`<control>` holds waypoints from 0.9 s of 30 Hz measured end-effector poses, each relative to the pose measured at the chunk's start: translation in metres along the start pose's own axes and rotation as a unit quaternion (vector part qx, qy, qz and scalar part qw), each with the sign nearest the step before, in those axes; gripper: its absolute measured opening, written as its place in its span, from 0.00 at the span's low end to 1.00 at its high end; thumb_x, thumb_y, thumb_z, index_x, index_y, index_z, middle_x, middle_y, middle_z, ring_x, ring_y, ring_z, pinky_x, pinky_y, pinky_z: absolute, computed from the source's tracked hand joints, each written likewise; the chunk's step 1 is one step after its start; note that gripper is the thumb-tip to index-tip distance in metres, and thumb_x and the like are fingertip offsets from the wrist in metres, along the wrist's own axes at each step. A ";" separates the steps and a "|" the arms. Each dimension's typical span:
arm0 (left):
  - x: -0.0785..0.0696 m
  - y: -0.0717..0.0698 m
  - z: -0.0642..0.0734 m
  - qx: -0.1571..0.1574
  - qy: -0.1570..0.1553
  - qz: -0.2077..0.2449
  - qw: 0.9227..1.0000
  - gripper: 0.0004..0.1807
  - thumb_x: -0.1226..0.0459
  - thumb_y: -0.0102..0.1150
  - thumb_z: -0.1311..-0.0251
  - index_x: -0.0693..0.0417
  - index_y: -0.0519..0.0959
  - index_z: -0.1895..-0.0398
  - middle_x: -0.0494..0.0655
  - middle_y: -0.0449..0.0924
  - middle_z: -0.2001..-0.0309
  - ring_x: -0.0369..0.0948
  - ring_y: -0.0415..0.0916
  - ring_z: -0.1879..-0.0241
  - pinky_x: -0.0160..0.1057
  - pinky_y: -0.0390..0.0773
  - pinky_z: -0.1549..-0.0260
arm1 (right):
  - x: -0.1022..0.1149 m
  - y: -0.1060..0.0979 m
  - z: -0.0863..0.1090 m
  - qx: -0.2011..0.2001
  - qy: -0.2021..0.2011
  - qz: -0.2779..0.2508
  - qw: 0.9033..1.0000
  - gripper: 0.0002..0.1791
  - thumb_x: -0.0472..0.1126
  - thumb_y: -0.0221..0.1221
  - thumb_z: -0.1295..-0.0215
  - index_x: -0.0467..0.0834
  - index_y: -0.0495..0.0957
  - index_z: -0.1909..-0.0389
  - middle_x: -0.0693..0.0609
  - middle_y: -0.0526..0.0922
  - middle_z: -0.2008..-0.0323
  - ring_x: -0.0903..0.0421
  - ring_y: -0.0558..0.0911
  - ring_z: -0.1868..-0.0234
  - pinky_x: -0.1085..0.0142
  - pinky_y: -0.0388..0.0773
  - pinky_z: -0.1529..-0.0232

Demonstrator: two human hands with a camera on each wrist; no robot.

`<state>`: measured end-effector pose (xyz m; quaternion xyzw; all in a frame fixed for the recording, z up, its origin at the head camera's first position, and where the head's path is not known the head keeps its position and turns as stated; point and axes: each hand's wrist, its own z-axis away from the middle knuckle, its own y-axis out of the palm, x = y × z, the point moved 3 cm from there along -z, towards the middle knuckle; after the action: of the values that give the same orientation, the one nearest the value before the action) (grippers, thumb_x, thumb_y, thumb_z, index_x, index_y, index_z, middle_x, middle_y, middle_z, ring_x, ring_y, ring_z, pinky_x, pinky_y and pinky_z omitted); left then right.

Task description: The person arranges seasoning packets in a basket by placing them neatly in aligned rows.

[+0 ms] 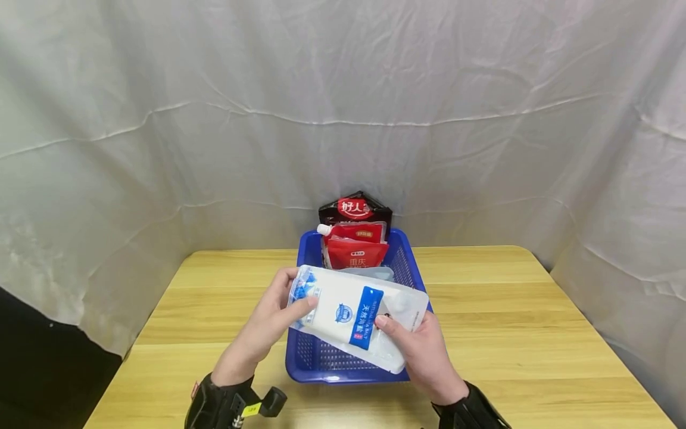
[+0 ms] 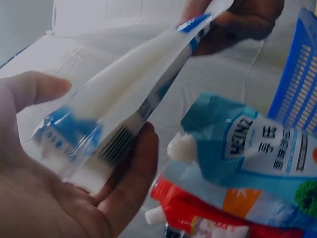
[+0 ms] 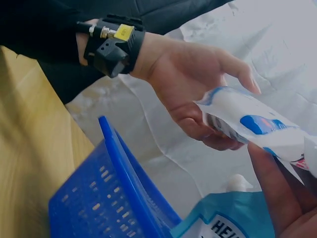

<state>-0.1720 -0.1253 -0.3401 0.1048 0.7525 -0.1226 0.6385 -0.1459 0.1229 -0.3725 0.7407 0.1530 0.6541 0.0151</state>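
Both hands hold a white and blue bag of salt [image 1: 329,298] over the blue plastic basket [image 1: 343,376], tilted down to the right in the head view. My right hand [image 1: 429,354] grips its right end, thumb across the front beside the blue label. At the left end my left hand [image 1: 268,325] has its fingers curled under the bag [image 2: 119,94]; its thumb lies over the front in the head view but stands a little off the plastic in the left wrist view. A barcode shows on the bag's underside there.
Inside the basket stand red pouches [image 1: 358,253], one with a white cap, and a black packet [image 1: 356,208] behind them. A teal Heinz pouch [image 2: 247,148] with a white cap shows in the left wrist view. The wooden table [image 1: 509,322] ends at a grey curtain [image 1: 343,119].
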 end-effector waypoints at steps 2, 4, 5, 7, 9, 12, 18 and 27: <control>0.001 -0.002 0.000 0.015 0.008 0.001 1.000 0.26 0.68 0.58 0.29 0.69 0.61 0.35 0.63 0.80 0.49 0.42 0.85 0.58 0.42 0.88 0.60 | 0.002 -0.002 0.000 0.010 0.001 0.010 1.000 0.16 0.31 0.61 0.27 0.35 0.75 0.41 0.47 0.90 0.54 0.46 0.91 0.56 0.51 0.88 0.58; 0.001 -0.006 0.000 0.028 0.017 -0.002 0.999 0.25 0.68 0.59 0.29 0.69 0.63 0.35 0.63 0.80 0.49 0.43 0.86 0.58 0.43 0.88 0.61 | 0.005 -0.004 -0.001 0.009 0.014 0.029 0.999 0.19 0.32 0.62 0.27 0.33 0.74 0.39 0.47 0.90 0.53 0.46 0.91 0.56 0.52 0.88 0.58; 0.001 -0.007 0.000 0.032 0.021 -0.009 0.999 0.25 0.69 0.60 0.30 0.69 0.65 0.35 0.63 0.80 0.49 0.44 0.86 0.58 0.43 0.88 0.61 | 0.007 -0.005 -0.001 0.008 0.019 0.040 0.999 0.20 0.32 0.63 0.28 0.32 0.73 0.39 0.46 0.90 0.53 0.46 0.91 0.56 0.51 0.88 0.58; 0.000 -0.011 0.001 0.042 0.023 -0.029 0.998 0.24 0.69 0.62 0.30 0.66 0.68 0.36 0.62 0.81 0.49 0.46 0.85 0.59 0.44 0.88 0.62 | 0.011 -0.008 -0.001 0.007 0.029 0.066 0.997 0.22 0.33 0.64 0.29 0.31 0.72 0.38 0.44 0.90 0.53 0.46 0.91 0.56 0.52 0.88 0.58; -0.001 -0.014 0.003 0.052 0.029 -0.066 0.996 0.23 0.68 0.65 0.32 0.63 0.72 0.37 0.60 0.82 0.50 0.48 0.84 0.58 0.43 0.88 0.61 | 0.015 -0.011 -0.001 0.016 0.033 0.084 0.996 0.23 0.34 0.65 0.29 0.29 0.72 0.38 0.42 0.89 0.52 0.46 0.91 0.57 0.51 0.88 0.59; -0.003 -0.016 0.005 0.071 0.037 -0.120 0.989 0.21 0.66 0.68 0.34 0.57 0.77 0.39 0.54 0.84 0.51 0.50 0.83 0.58 0.42 0.86 0.58 | 0.019 -0.014 -0.001 0.042 0.024 0.101 0.994 0.22 0.34 0.64 0.29 0.28 0.73 0.39 0.40 0.89 0.53 0.46 0.91 0.58 0.51 0.88 0.61; -0.003 -0.010 0.006 0.116 0.023 -0.171 0.978 0.22 0.60 0.71 0.35 0.53 0.79 0.40 0.49 0.84 0.51 0.48 0.80 0.55 0.41 0.86 0.57 | 0.024 -0.019 -0.001 0.092 0.003 0.124 0.988 0.20 0.33 0.64 0.29 0.25 0.76 0.42 0.40 0.90 0.57 0.46 0.91 0.61 0.51 0.88 0.63; -0.005 0.001 0.008 0.119 -0.006 -0.203 0.972 0.23 0.56 0.71 0.35 0.49 0.81 0.39 0.47 0.85 0.53 0.43 0.82 0.57 0.37 0.87 0.62 | 0.021 -0.017 -0.001 0.112 0.026 0.152 0.982 0.21 0.35 0.66 0.29 0.27 0.77 0.42 0.32 0.87 0.54 0.47 0.91 0.62 0.53 0.88 0.64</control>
<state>-0.1637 -0.1266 -0.3368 0.0247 0.7344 -0.3392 0.5874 -0.1482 0.1443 -0.3560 0.7348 0.1118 0.6467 -0.1714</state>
